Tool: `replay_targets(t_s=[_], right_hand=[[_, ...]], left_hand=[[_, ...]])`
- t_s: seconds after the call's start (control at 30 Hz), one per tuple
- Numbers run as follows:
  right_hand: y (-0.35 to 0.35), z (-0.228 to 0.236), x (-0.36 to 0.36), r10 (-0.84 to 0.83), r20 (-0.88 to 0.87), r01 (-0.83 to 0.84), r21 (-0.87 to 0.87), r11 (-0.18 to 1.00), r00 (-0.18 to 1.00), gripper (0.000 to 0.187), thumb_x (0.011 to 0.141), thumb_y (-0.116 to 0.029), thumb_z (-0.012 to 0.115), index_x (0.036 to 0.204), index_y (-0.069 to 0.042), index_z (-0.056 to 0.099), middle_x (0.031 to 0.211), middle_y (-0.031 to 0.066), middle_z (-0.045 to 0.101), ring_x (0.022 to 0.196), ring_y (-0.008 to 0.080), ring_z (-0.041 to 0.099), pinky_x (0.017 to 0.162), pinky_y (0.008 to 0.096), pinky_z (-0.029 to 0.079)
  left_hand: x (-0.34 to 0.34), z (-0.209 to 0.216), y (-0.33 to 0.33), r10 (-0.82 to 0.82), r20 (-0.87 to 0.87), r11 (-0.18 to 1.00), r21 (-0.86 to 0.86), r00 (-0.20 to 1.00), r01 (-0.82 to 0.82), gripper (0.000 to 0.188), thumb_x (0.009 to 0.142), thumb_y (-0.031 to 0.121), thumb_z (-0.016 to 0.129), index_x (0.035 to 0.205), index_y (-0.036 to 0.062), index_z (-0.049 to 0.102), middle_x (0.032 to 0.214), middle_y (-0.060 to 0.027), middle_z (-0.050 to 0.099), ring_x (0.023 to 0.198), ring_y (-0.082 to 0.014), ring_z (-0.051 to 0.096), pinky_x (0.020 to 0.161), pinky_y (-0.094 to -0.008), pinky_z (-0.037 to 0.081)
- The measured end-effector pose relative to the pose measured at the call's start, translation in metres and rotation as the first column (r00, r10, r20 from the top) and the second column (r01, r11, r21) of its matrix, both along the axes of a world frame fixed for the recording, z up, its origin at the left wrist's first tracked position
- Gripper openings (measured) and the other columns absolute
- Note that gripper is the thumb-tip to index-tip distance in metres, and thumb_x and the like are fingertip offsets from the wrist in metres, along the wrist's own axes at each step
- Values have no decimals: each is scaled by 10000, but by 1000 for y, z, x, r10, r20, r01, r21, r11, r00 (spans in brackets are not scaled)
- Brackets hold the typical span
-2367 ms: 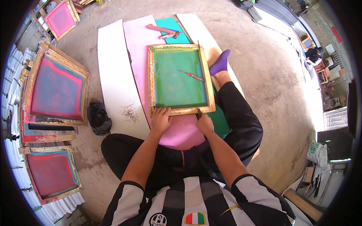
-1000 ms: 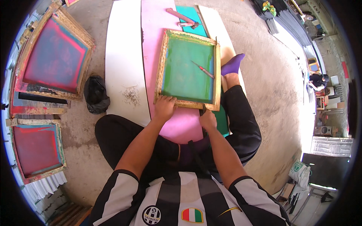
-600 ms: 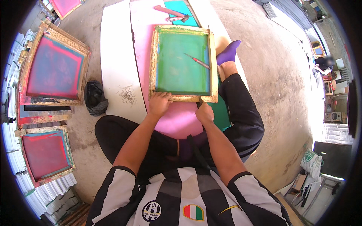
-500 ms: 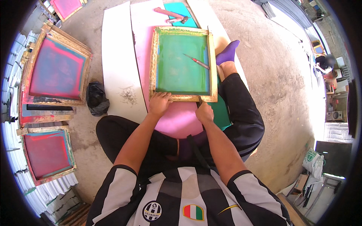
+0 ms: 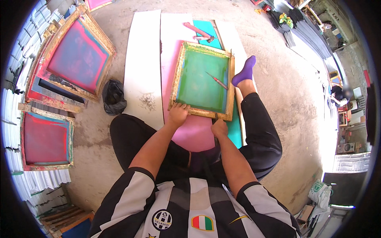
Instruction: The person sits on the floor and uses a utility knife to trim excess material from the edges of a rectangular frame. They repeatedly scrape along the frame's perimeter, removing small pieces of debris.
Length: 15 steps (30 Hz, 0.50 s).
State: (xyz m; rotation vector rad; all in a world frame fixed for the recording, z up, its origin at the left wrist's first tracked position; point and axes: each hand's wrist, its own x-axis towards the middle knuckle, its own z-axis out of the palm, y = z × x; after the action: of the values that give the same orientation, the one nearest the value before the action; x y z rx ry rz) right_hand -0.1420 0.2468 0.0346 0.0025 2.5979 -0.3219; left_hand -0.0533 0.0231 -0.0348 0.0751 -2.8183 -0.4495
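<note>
A wooden-framed printing screen (image 5: 176, 77) with green mesh lies tilted on the boards before me. My left hand (image 5: 179, 114) grips its near left corner, fingers curled over the wood. Near the screen's right front corner, my right hand (image 5: 219, 128) is closed around a narrow dark strip (image 5: 216, 116), whose upper end touches the front rail. What kind of thing the strip is, I cannot make out; my fist hides much of it. On the mesh rests a screwdriver (image 5: 220, 83) with a reddish handle and thin shaft.
Beyond the screen lie a hammer (image 5: 196, 29) and a small red-and-white tool (image 5: 201, 38). White (image 5: 143, 55), pink (image 5: 194, 133) and teal boards lie underneath. To the left are a black plastic bag (image 5: 114, 97) and other framed screens (image 5: 79, 59). My purple-socked foot (image 5: 245, 72) is at right.
The screen has turned slightly clockwise in view and sits lower and further right. Both hands stay at its front edge. The whole surroundings have shifted too, as my head moved.
</note>
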Motion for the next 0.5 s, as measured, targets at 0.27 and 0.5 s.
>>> replay_targets(t_s=[0.27,0.5], right_hand=[[2,-1,-1,-12,7,12,15,1000,1000,325,878,-133,631,1152,22,711,1204,293,695,1168,437,667,1003,501,542],[17,-55,-7,-159,-50,150,-144,978,986,288,861,-142,663,1082,39,698,1005,269,738,959,378,743,845,487,587]], left_hand=[[3,0,-2,-26,40,999,35,999,24,442,892,272,722,1262,35,670,1203,-144,707,1145,-334,633,1039,-494,462],[2,8,0,-22,17,997,73,1000,21,422,882,272,734,1233,41,687,1194,-137,710,1141,-323,635,1034,-477,465]])
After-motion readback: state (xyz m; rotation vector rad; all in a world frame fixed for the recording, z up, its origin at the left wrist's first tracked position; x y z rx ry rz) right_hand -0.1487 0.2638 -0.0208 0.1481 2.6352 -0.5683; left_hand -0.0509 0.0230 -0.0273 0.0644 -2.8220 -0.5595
